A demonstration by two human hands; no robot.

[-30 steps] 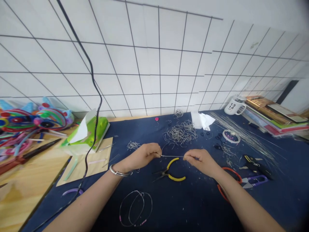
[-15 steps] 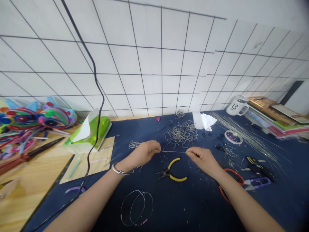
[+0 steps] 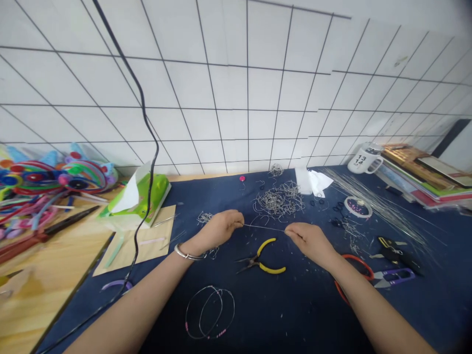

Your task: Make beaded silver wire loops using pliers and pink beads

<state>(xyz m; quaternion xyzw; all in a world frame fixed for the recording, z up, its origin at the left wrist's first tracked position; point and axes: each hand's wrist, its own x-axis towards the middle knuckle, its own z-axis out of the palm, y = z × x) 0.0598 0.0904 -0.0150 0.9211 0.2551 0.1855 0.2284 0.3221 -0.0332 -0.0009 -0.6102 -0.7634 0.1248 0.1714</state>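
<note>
A thin silvery wire stretches nearly straight between my two hands, above the dark blue cloth. My left hand, with bangles at its wrist, is closed in a pinch on one end. The other end is pinched by my right hand. Just below the wire lie pliers with yellow handles, jaws spread and pointing left. Nearer to me rest two thin wire hoops with a few pink beads. Behind the hands is a tangled pile of wire pieces.
At left stand a green tissue pack and a hanging black cable. To the right are purple-handled snips, red-handled scissors under my forearm, a bead dish, long straight wires and a white mug.
The wire now slants slightly down to the right, where it was almost level. Both hands keep their pinch and have shifted only a little; the whole view has moved slightly.
</note>
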